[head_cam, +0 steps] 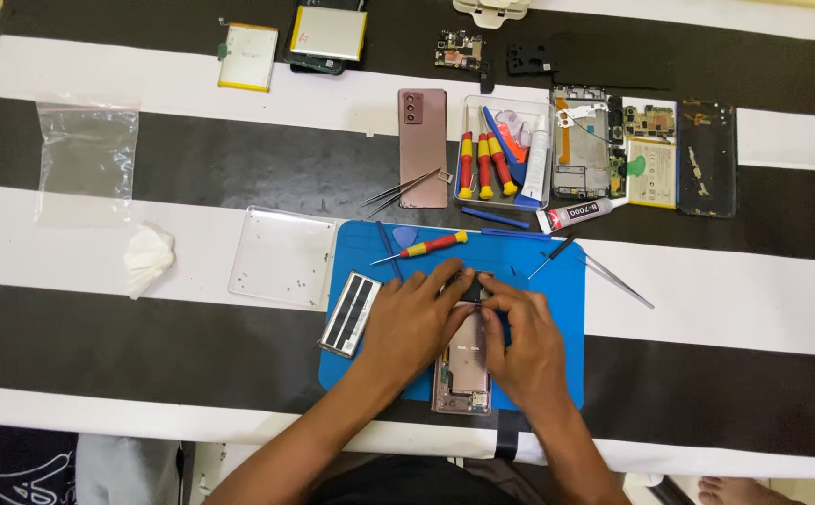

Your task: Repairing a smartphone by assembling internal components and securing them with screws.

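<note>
At the far left a clear plastic bag (87, 154) lies flat on the striped cloth, with a crumpled white tissue (148, 256) just below it. Further right sits a clear tray lid (282, 256) dotted with tiny specks — too small to tell what they are. It touches the left edge of the blue work mat (566, 309), on which a black-and-white striped battery (351, 313) lies tilted beside the left hand (414, 323).

That hand rests palm down, fingers bent, over the upper left part of an opened phone (464, 369), which lies lengthwise in the middle of the mat, its lower end reaching the mat's near edge. The right hand (525, 344) presses in from the other side; the fingertips of both hands meet at a small dark part (472, 289) at the phone's top end. Whether they pinch it or merely press on it is hidden by the fingers themselves, and the part's shape cannot be made out.

Above the hands lies a red-and-yellow screwdriver (426, 247). To the right, tweezers (616, 279) stick out past the mat's edge — and beyond, near the top, a clear tool box (506, 152) holds more screwdrivers.
</note>
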